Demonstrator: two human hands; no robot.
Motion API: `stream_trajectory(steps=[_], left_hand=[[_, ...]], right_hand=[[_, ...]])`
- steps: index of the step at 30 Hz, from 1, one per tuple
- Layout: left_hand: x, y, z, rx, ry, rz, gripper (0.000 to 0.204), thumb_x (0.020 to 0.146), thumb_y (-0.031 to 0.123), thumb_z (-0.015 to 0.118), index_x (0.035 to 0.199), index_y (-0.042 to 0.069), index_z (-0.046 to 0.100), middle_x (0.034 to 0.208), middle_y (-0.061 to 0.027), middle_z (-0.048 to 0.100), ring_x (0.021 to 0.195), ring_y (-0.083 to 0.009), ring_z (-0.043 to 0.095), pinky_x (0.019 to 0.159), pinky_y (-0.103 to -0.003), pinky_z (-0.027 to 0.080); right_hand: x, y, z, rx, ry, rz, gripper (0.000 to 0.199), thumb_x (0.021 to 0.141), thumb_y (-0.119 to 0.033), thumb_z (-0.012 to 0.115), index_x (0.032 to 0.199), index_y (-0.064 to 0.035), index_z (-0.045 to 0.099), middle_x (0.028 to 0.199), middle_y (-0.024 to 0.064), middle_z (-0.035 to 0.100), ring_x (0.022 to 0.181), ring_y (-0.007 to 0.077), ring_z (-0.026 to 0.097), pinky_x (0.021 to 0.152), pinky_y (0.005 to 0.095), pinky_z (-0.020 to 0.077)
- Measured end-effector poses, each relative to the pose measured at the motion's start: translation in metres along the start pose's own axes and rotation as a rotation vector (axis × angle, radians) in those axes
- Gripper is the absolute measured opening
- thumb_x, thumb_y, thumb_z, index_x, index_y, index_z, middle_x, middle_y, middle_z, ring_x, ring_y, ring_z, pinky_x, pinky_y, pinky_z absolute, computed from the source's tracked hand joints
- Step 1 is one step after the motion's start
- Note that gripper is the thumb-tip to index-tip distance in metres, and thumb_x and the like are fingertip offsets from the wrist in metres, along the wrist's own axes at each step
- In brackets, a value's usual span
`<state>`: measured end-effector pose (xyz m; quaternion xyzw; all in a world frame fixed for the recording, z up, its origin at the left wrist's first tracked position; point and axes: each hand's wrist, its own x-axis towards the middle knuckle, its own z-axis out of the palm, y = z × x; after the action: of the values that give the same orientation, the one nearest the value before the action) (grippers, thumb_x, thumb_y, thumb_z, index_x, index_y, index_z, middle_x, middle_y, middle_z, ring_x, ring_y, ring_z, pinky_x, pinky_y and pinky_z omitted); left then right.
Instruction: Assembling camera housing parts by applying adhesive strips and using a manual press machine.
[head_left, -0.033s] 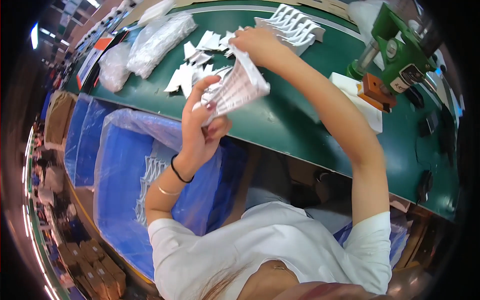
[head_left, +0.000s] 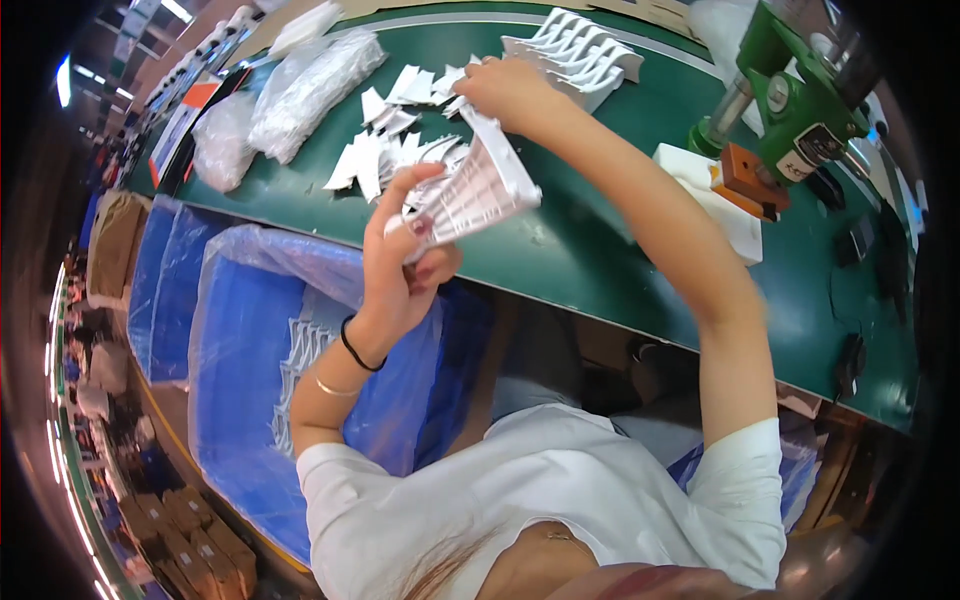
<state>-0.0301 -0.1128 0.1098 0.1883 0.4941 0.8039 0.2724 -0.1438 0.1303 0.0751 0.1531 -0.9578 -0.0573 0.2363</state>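
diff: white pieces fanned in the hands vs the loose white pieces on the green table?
The stack of white pieces is held off the table, gripped by the left hand and right hand; the loose white pieces lie on the green table. The stack is gathered and aligned; the loose ones are scattered. Both look like flat white parts.

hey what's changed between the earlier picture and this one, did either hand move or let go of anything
Nothing visibly changed. The left hand holds the fanned stack of white pieces as before, and the right hand is at the stack's top end above the green table.
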Motion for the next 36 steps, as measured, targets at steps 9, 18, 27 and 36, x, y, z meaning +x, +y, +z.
stream_trajectory(steps=[9,18,27,36], left_hand=[[-0.005,-0.015,-0.003,0.395,-0.485,-0.122,0.043,0.09,0.008,0.058,0.132,-0.003,0.061,0.086,-0.0039,0.068,0.067,-0.0032,0.053,0.059,-0.019,0.041],[-0.004,-0.027,0.004,0.656,-0.573,-0.016,0.04,0.089,0.003,0.06,0.129,0.001,0.064,0.081,-0.0063,0.068,0.065,-0.0058,0.058,0.061,-0.021,0.046],[0.002,-0.038,0.002,0.513,-0.382,-0.17,0.05,0.1,0.016,0.059,0.147,0.004,0.048,0.075,-0.0019,0.06,0.063,-0.0057,0.054,0.056,-0.021,0.044],[0.009,-0.045,0.005,0.397,-0.402,-0.249,0.052,0.102,0.018,0.059,0.15,0.007,0.044,0.079,-0.0021,0.061,0.065,-0.0061,0.053,0.06,-0.021,0.045]], right_hand=[[0.004,0.009,0.004,-0.142,-0.052,-0.003,0.017,0.079,-0.011,0.074,0.095,-0.0091,0.071,0.11,0.0075,0.063,0.113,0.0259,0.061,0.091,0.0397,0.0533],[-0.005,0.003,-0.004,0.093,-0.184,0.085,0.019,0.082,-0.012,0.07,0.101,-0.0103,0.071,0.11,0.0096,0.07,0.111,0.0295,0.064,0.089,0.0431,0.0544],[-0.015,0.016,-0.023,0.225,-0.131,0.113,0.021,0.079,0.002,0.067,0.098,-0.0047,0.072,0.094,0.0159,0.071,0.097,0.0355,0.068,0.085,0.043,0.0549],[-0.035,0.022,-0.057,0.013,-0.027,0.099,0.01,0.091,-0.005,0.064,0.099,-0.0052,0.071,0.103,0.0085,0.07,0.091,0.0226,0.07,0.078,0.0339,0.0553]])
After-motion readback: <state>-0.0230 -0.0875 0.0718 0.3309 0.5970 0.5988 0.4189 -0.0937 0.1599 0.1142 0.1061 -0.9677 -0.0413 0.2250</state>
